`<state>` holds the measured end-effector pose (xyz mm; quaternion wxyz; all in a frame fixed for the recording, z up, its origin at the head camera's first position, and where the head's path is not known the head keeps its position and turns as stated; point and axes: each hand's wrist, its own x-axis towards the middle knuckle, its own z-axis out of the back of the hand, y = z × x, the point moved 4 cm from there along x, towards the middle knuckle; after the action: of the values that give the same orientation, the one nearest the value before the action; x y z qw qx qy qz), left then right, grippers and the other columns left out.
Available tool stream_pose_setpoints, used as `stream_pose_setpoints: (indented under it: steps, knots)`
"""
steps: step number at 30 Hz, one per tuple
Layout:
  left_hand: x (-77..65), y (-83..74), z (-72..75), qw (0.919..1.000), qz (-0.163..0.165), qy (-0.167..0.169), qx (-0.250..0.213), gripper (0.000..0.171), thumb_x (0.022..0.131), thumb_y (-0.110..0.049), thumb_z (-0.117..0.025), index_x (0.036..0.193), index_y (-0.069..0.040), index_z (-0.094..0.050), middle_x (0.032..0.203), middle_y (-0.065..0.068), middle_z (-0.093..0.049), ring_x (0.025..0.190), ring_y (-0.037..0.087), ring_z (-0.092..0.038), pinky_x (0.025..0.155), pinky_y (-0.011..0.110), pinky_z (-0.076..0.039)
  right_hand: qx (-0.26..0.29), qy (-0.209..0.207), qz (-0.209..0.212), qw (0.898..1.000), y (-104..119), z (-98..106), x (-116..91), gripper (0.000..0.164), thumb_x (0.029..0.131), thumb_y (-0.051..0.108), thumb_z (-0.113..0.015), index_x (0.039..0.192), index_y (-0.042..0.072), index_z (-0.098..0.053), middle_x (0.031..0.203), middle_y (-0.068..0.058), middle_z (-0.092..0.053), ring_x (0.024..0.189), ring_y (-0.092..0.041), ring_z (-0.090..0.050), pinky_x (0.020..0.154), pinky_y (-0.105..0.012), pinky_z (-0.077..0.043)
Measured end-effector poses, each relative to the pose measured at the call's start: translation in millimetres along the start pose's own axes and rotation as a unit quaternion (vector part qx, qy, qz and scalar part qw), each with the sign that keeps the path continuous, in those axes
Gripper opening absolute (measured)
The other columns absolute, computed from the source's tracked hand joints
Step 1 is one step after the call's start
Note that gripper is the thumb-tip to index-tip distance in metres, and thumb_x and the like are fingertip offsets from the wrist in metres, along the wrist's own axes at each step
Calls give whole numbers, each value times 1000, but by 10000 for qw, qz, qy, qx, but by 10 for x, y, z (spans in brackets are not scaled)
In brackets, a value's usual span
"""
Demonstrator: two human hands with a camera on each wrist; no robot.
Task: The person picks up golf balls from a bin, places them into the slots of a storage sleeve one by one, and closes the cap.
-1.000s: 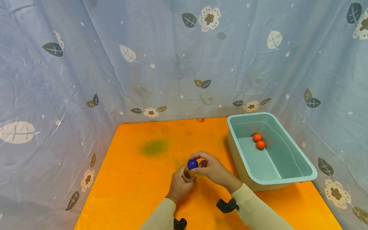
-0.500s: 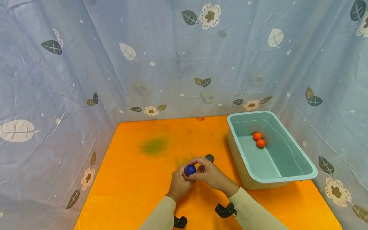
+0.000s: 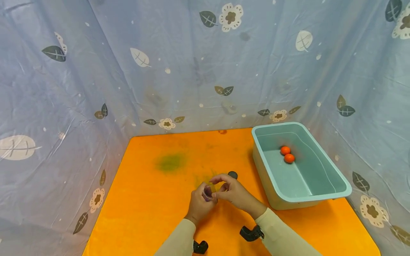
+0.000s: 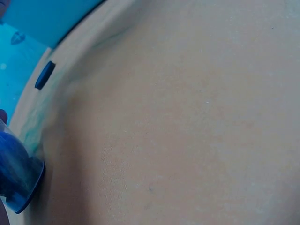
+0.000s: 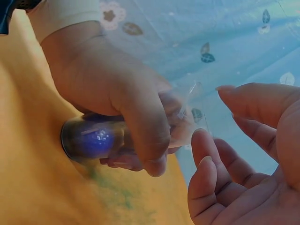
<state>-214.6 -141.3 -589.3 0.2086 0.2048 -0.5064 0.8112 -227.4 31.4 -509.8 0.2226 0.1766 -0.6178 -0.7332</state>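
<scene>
My left hand (image 3: pixel 199 203) grips a clear plastic cylindrical container (image 5: pixel 75 136) with a dark base, its open mouth facing up between the two hands in the head view. A shiny blue ball (image 5: pixel 98 140) lies inside, near the base; the left wrist view shows the same blue ball (image 4: pixel 11 157) through the wall. At the container's mouth is my right hand (image 3: pixel 236 193), thumb and fingers parted with nothing between them, fingertips right by the rim. Beyond my right hand, a small dark round disc (image 3: pixel 232 174) lies on the orange table.
To the right on the orange table (image 3: pixel 153 199) stands a pale green plastic bin (image 3: pixel 267 160). Two orange balls (image 3: pixel 289 158) lie inside it. A patterned blue curtain (image 3: pixel 179 71) encloses the table at the back and both sides.
The blue ball, pinched by my right hand above the container a second ago, was lowered to its mouth and let go; it is inside now. The dark disc has come into view.
</scene>
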Motion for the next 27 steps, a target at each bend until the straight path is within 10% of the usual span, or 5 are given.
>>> stream_pose_setpoints:
  steps: [27]
  knots:
    - [0, -29, -21, 9978, 613, 172, -175, 32, 83, -1, -88, 94, -14, -61, 79, -10, -65, 62, 5, -62, 58, 28, -57, 857, -184, 347, 9955, 636, 581, 29, 60, 109, 24, -69, 163, 14, -44, 150, -22, -53, 115, -41, -70, 90, -54, -60]
